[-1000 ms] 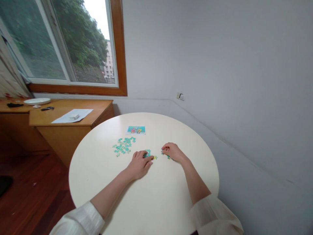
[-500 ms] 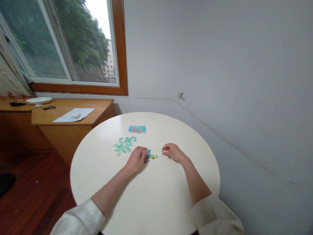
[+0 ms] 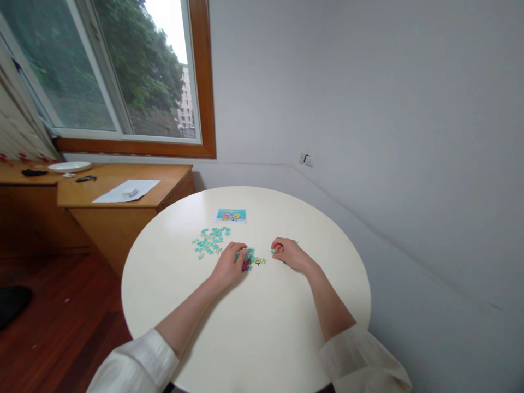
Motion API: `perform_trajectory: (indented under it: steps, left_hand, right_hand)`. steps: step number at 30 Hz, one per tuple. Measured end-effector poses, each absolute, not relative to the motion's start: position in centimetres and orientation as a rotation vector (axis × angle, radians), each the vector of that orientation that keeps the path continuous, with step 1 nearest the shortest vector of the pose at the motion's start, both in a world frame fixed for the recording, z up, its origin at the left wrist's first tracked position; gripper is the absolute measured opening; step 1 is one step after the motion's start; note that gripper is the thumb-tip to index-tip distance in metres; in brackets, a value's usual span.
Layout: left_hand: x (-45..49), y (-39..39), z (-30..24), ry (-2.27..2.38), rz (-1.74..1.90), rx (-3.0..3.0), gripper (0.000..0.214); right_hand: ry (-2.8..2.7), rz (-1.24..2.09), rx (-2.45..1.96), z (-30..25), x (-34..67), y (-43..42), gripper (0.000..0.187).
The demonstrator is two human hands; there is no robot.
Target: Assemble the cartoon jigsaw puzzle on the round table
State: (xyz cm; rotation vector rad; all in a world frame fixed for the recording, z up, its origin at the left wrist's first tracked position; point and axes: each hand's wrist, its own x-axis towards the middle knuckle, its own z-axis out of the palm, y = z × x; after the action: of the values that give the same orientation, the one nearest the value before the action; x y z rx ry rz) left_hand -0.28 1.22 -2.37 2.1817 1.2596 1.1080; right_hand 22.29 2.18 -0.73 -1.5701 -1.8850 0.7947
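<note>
Centrally on a round white table (image 3: 229, 338), two bare hands work at jigsaw pieces. To the left, loose turquoise pieces (image 3: 210, 240) lie scattered flat. Next comes the left hand (image 3: 230, 265), loosely bent, thumb and fingers a little apart over the left edge of a partly joined patch (image 3: 248, 261) of turquoise, pink and yellow; whether it pinches the patch cannot be told. Light, flat pressure would probably serve best here, as thin joints could lift or spring apart. Beyond a bare gap, the right hand (image 3: 292, 254) curls inward, thumb close to the fingers, a small piece (image 3: 272, 251) at the tips – held or merely touched, it is unclear. Turning that piece picture side up and pressing straight down looks sensible.

Around them, again from the left: a wooden cabinet (image 3: 110, 229) bears a white dish (image 3: 69, 166) and a sheet of paper (image 3: 110, 194), well apart from the work. A picture card (image 3: 231, 215) lies behind the loose pieces, unobstructed. What hinders is the hands themselves – the right one partly hides further pieces beneath it.
</note>
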Motion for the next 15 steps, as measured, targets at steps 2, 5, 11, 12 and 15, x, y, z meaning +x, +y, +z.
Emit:
perform_trajectory:
  steps: [2,5,11,12,15]
  left_hand:
    - [-0.27,1.27,-2.44,1.263,1.107,2.184,0.024]
    - [-0.28,1.36,-2.58,1.267,1.102,2.188,0.024]
    - [-0.25,1.38,-2.69,1.278,1.111,2.171,0.024]
    - [-0.23,1.37,-2.68,1.28,1.111,2.17,0.024]
    - [-0.21,1.34,-2.64,1.28,1.103,2.172,0.024]
  right_hand:
    - [-1.886,0.791,-1.552,-0.91,22.29,2.27,0.017]
    - [-1.898,0.777,-1.529,-1.0,22.28,2.29,0.018]
    - [-1.932,0.741,-1.531,-0.57,21.96,2.01,0.014]
    - [-1.931,0.738,-1.536,-0.46,21.86,1.95,0.012]
    - [-1.909,0.761,-1.522,-0.18,21.48,1.8,0.011]
